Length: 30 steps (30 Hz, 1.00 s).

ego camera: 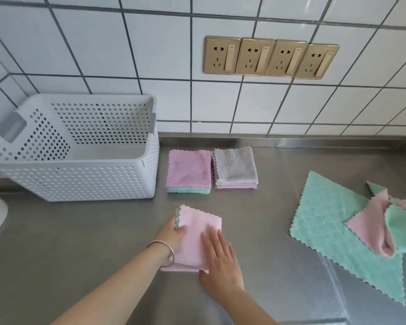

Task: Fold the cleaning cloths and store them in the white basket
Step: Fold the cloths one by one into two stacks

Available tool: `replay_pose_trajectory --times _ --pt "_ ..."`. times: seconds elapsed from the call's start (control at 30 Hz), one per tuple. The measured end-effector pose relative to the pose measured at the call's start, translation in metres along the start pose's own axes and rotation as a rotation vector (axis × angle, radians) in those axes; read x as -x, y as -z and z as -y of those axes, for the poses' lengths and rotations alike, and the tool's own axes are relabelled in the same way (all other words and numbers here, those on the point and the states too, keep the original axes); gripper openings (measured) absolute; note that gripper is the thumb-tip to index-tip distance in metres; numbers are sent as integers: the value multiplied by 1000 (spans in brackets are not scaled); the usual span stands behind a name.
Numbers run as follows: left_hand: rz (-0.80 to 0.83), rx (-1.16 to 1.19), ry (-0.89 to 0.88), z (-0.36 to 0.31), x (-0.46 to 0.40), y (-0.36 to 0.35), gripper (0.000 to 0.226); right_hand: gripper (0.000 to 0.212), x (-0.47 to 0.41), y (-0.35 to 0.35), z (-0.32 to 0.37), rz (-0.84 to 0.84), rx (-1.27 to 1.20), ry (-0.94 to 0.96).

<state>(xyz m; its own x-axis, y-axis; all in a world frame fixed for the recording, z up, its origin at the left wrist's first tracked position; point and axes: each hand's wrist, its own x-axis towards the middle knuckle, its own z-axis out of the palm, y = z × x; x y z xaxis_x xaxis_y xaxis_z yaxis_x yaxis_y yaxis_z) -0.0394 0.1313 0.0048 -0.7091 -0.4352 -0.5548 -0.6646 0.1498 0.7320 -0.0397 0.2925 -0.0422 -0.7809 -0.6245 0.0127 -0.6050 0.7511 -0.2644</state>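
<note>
A white basket [80, 174] stands at the left of the steel counter [80, 242], nothing visible inside; just right of it lie two folded cloths, a purple one [189, 172] and a grey one [236, 168], side by side; nearer, the left hand [175, 232] pinches the left edge of a folded pink cloth [197, 233], while the right hand [220, 261] presses flat on it, fingers straight; far right, a green cloth [326, 221] lies spread, with a crumpled pink-and-green cloth [384, 227] on it.
</note>
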Motion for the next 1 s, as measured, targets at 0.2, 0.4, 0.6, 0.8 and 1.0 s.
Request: replay_pose_trajectory --times 0.2,0.4,0.6,0.8,1.0 --pt "-97 41 86 26 -8 -3 55 103 1 -19 -6 20 90 -4" --pt "-206 -13 126 28 -4 -15 59 92 2 -25 -12 -23 154 4" --pt "-250 -104 189 33 -7 -17 43 91 2 -24 -9 -32 164 54" --pt "-298 -189 124 39 -7 -15 44 90 0 -25 -6 4 159 51" --pt "-473 -284 36 51 -1 -12 22 79 -1 -24 -5 53 131 27"
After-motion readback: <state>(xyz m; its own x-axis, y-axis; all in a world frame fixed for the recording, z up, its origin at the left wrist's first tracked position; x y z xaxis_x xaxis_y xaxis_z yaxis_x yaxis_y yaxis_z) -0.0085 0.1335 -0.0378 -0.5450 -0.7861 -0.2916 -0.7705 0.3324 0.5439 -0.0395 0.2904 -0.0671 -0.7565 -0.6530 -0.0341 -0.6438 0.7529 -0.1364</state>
